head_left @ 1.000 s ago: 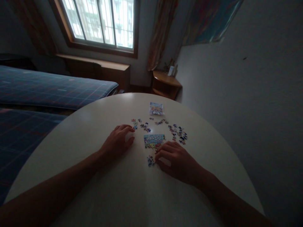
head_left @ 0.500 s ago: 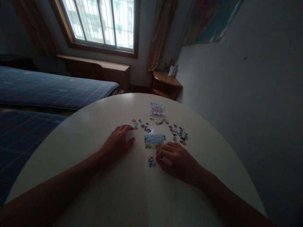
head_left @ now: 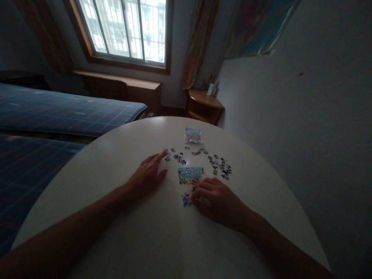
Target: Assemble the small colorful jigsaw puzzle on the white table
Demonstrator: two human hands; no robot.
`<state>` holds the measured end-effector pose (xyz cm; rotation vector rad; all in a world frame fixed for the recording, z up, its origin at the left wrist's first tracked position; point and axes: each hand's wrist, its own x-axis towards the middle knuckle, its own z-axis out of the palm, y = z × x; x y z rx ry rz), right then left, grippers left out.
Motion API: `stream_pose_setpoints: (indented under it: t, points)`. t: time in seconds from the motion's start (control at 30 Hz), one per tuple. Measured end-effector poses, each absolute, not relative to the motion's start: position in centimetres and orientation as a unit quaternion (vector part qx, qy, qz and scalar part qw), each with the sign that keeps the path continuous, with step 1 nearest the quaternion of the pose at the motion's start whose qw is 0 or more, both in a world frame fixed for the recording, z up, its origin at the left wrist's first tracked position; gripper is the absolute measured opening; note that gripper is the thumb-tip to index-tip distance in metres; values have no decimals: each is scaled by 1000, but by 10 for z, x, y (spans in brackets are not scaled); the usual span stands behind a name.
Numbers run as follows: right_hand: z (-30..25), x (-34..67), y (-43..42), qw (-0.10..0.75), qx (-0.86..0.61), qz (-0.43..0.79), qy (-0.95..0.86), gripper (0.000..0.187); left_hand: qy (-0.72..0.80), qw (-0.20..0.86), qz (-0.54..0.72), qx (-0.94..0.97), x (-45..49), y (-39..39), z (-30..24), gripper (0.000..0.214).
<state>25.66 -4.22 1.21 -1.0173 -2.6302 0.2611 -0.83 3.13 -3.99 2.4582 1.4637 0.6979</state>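
Two bare hands rest on the white tabletop (head_left: 162, 240). The left hand (head_left: 147, 176) lies flat, its grip spread apart, forefinger near loose puzzle pieces (head_left: 178, 157) toward the far edge. The right hand (head_left: 216, 199) curls at a small joined cluster (head_left: 186, 200) just beside the assembled section (head_left: 190, 175); I cannot tell whether its grip pinches it. The cluster looks thin, light and easily parted, so it is best slid flat or pinched across its joints.

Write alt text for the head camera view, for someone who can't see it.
On a round white table, the left hand lies flat, pointing at loose pieces, while the right hand curls beside a small cluster close to a partly built puzzle. A picture card lies farther back; a bed and window show behind in the dim room.
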Motion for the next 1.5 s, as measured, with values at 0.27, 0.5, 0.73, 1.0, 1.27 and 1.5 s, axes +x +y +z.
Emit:
stream_pose_setpoints:
  t: [0.27, 0.5, 0.73, 1.0, 1.27, 1.5]
  points:
    - [14, 256, -42, 145, -356, 91, -919, 8, 500, 110, 231, 827, -5, 27, -30, 67]
    - [17, 257, -41, 140, -397, 78, -904, 8, 513, 100, 261, 811, -5, 26, -30, 59]
    - [16, 271, -35, 147, -505, 41, -849, 14, 541, 82, 248, 799, -5, 25, -28, 49]
    - [18, 276, -31, 125, -561, 46, -817, 14, 558, 86, 251, 786, -4, 27, -28, 43]
    - [18, 277, -31, 119, -578, 57, -806, 16, 554, 90, 257, 787, -6, 30, -32, 37]
    - [20, 284, -29, 84, -638, 34, -765, 17, 554, 84, 254, 788, -6, 29, -29, 36]
